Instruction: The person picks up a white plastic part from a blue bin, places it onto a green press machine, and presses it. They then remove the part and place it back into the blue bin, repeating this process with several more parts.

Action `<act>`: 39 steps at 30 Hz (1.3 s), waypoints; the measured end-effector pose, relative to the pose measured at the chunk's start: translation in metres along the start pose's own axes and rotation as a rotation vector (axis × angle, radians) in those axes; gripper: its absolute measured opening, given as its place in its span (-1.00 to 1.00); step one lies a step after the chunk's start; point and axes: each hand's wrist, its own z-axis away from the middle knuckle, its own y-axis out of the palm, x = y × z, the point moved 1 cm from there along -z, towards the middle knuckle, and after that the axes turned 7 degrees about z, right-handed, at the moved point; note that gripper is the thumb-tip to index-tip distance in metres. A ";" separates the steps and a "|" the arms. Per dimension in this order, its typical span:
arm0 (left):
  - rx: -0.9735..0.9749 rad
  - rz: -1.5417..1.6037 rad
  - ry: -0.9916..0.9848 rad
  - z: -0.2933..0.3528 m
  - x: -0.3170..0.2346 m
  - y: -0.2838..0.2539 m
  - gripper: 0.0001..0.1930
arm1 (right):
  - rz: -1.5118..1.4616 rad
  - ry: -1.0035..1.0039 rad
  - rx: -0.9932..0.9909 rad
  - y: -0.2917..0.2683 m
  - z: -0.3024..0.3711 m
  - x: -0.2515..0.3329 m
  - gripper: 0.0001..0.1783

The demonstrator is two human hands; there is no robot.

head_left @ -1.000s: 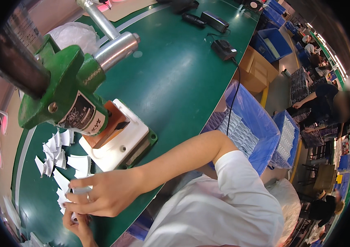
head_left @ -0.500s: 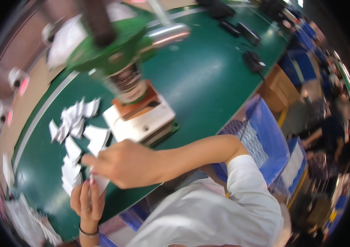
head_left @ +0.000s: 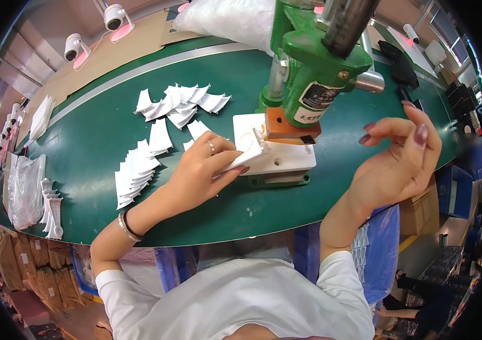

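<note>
With its fingers closed on a curved white plastic part (head_left: 246, 160), my left hand (head_left: 198, 167) is at the left end of a white fixture block (head_left: 286, 158). The part's far end is by a small upright piece on that block. Above the block stands a green hand press (head_left: 315, 68) with a brown pressing block (head_left: 291, 126) at the bottom of its ram. My right hand (head_left: 397, 158) is raised in the air to the right of the press, fingers apart and nothing in them.
Curved white parts lie in a fanned row (head_left: 136, 173) and a loose heap (head_left: 178, 102) on the green table (head_left: 207, 212). More parts (head_left: 53, 209) sit beside a clear plastic bag (head_left: 25, 190) at far left. A blue-lined bin (head_left: 383, 249) stands below the front edge.
My hands were close together by the white parts on the left. Now they are apart: the left has brought a part to the fixture, the right is beyond the press. The view has turned.
</note>
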 end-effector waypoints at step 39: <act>-0.141 -0.639 0.398 -0.016 -0.026 0.045 -0.72 | 0.265 -0.331 0.577 -0.050 0.013 -0.013 -0.74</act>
